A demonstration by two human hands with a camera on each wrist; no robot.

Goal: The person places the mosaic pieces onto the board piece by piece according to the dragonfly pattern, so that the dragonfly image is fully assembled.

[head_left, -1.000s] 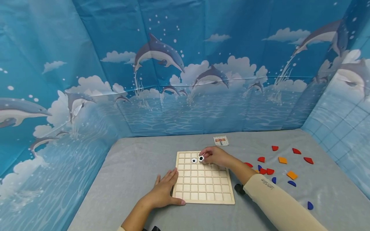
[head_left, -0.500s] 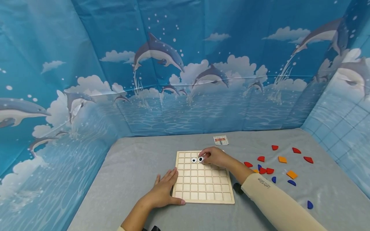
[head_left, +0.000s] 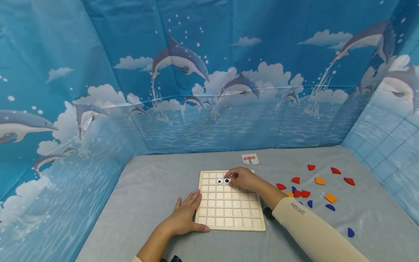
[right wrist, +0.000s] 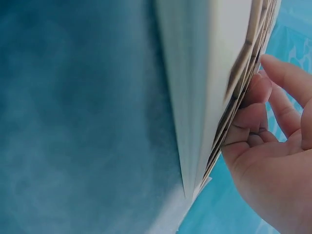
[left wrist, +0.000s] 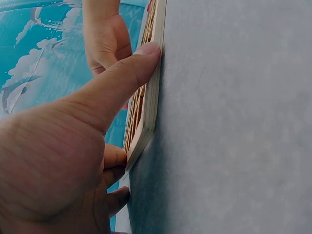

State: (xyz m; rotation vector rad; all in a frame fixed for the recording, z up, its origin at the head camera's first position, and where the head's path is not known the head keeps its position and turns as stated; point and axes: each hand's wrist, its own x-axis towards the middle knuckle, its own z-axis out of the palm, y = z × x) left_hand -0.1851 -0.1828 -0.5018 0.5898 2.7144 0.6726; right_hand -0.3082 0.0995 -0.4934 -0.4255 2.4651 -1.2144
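A square wooden grid board point(head_left: 228, 211) lies on the grey cloth in the head view. My left hand point(head_left: 184, 219) rests at its near left corner, fingers spread along the left side and thumb on the front edge. In the left wrist view the thumb point(left wrist: 131, 68) presses against the board's edge. Near the far side, my right hand point(head_left: 244, 178) pinches a white eye tile point(head_left: 227, 181) with a black pupil, flat at a grid cell. A matching eye tile point(head_left: 219, 181) sits in the cell to its left. The right wrist view hides the pinched tile.
Red quarter-round pieces point(head_left: 349, 181), orange squares point(head_left: 330, 198) and blue half-rounds point(head_left: 330, 207) lie scattered to the right, several partly near my right forearm. A small pattern card point(head_left: 250, 159) lies beyond the board. A dolphin-print curtain point(head_left: 209, 123) rises behind.
The eye tile in my right hand has gone from slightly tilted to flat at its cell, shifting a little left and down. The left hand has stayed in place.
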